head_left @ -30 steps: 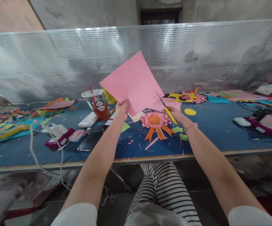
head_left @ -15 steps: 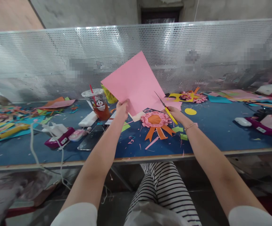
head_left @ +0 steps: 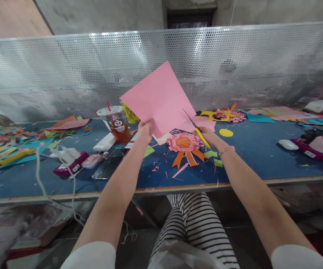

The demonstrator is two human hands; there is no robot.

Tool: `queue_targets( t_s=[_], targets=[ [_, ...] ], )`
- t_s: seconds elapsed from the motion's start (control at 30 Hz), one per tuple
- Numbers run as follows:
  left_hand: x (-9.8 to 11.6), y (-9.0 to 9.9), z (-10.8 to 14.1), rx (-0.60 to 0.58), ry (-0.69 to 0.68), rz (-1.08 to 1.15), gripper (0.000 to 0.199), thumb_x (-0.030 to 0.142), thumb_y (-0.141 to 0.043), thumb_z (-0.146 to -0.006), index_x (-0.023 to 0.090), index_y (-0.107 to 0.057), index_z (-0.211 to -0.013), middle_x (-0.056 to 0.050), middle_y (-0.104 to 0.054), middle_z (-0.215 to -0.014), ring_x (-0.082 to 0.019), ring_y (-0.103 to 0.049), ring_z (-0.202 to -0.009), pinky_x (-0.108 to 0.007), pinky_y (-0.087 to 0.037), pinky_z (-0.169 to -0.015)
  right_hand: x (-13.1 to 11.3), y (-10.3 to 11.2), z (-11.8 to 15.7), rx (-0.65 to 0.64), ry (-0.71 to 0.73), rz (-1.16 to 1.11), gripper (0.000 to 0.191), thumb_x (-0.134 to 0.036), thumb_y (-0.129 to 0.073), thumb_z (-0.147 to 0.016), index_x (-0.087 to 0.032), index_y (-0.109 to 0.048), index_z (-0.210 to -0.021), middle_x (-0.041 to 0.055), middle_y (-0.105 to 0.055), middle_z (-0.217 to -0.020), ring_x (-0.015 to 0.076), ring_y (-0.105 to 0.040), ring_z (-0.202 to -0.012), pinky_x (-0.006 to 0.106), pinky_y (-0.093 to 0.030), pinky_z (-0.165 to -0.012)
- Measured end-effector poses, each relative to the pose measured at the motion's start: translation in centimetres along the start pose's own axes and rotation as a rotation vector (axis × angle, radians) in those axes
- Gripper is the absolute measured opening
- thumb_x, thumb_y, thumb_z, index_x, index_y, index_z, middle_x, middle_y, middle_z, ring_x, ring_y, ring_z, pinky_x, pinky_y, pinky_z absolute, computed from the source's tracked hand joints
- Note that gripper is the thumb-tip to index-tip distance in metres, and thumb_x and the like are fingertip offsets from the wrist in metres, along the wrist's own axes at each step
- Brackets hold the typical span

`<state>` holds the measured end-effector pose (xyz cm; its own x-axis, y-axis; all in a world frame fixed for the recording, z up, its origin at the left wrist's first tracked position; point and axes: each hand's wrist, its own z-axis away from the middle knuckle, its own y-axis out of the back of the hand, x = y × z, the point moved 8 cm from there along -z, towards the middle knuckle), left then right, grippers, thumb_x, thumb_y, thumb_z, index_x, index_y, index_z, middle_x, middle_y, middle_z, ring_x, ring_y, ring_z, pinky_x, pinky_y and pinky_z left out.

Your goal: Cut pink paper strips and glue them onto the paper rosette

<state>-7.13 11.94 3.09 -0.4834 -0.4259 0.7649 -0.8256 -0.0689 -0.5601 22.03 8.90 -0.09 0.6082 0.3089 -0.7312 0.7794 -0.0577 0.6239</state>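
My left hand [head_left: 146,129] grips the lower left edge of a large square sheet of pink paper [head_left: 161,97], held tilted with one corner up. In my right hand [head_left: 206,135] is a pair of scissors [head_left: 199,133] with yellow handles; the dark blades point up and left, over the sheet's right side. Whether the blades touch the paper I cannot tell. On the table just below lies a pink paper rosette [head_left: 185,142] with an orange centre and orange ribbon tails [head_left: 189,158]. Green paper scraps [head_left: 218,163] and pink snippets lie around it.
A clear cup of brown drink [head_left: 120,129] with a red straw stands left of my left hand, near a phone [head_left: 108,166] and a purple power strip [head_left: 71,164]. A yellow paper circle [head_left: 226,132] lies right. Behind the blue table [head_left: 251,157] rises a perforated metal screen [head_left: 155,45].
Both hands, the pink sheet and the scissors stay almost exactly where they were. A small pink piece shows below the table edge, lower than a similar scrap seemed before.
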Motion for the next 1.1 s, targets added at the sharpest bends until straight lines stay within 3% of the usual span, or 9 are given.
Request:
queue_targets(
  t_s=[0.43, 0.67, 1.1],
  targets=[
    [-0.3, -0.1, 0.0, 0.001, 0.019, -0.005, 0.016, 0.016, -0.069, -0.061, 0.020, -0.061, -0.074, 0.000, -0.067, -0.077, -0.012, -0.063, -0.070, -0.026, -0.050, -0.069, -0.2, 0.4, -0.1, 0.016, -0.024, 0.025, 0.052, -0.066, -0.050, -0.070, -0.016, -0.057, -0.080, 0.0023, -0.054, -0.069, 0.0143, -0.046, -0.065, 0.027, -0.038, -0.064],
    [0.0, -0.1, 0.2, 0.010, 0.021, 0.025, 0.019, 0.014, -0.071, -0.060, 0.019, -0.061, -0.075, 0.001, -0.067, -0.075, -0.010, -0.061, -0.066, -0.023, -0.051, -0.065, -0.9, 0.5, 0.3, -0.006, -0.036, 0.000, 0.052, -0.069, -0.051, -0.068, -0.017, -0.053, -0.073, -0.0004, -0.048, -0.060, 0.0124, -0.043, -0.059, 0.025, -0.034, -0.056],
    [-0.3, 0.0, -0.2, 0.005, 0.023, 0.039, 0.014, 0.012, -0.067, -0.063, 0.018, -0.062, -0.074, 0.001, -0.067, -0.074, -0.011, -0.062, -0.065, -0.024, -0.051, -0.064, -1.8, 0.7, 1.2, 0.010, -0.054, -0.086, 0.052, -0.066, -0.056, -0.066, -0.015, -0.054, -0.075, 0.0000, -0.049, -0.057, 0.0117, -0.045, -0.056, 0.025, -0.035, -0.055]
  ],
)
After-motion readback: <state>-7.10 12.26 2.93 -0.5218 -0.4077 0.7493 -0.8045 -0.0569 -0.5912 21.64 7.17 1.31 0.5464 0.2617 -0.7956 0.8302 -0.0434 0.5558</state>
